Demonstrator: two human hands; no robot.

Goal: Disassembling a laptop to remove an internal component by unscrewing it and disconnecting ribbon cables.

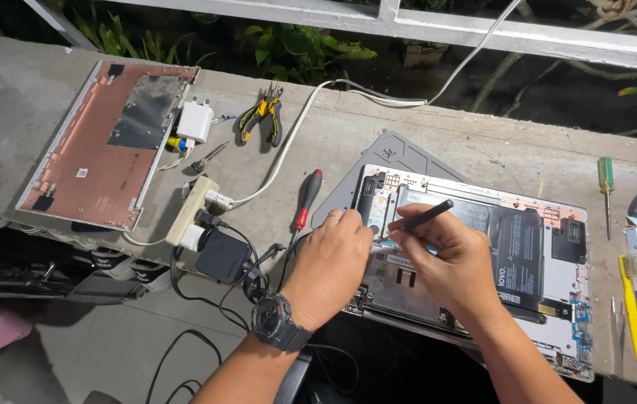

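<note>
I look down on a long grey concrete table that runs along a white railing, with green leaves in the dark beyond it and pale floor tiles below the near edge. The largest thing on it is an opened laptop, lying flat at the right of centre with its inside facing up: a silver frame, a black battery at its right and a small circuit board at the lower right corner. At the far left lies the laptop's removed bottom cover, copper-pink inside with a dark patch. Between them sits a cream power strip with a black adapter plugged in and a white cable leading away over the railing. Smaller tools lie about: yellow-handled pliers, a red-and-black screwdriver just left of the laptop, and a green-handled screwdriver at the far right. My left hand, a black watch on its wrist, rests curled with its fingers pressed on the laptop's upper left corner. My right hand pinches a slim black tool, tilted over the same corner.
</note>
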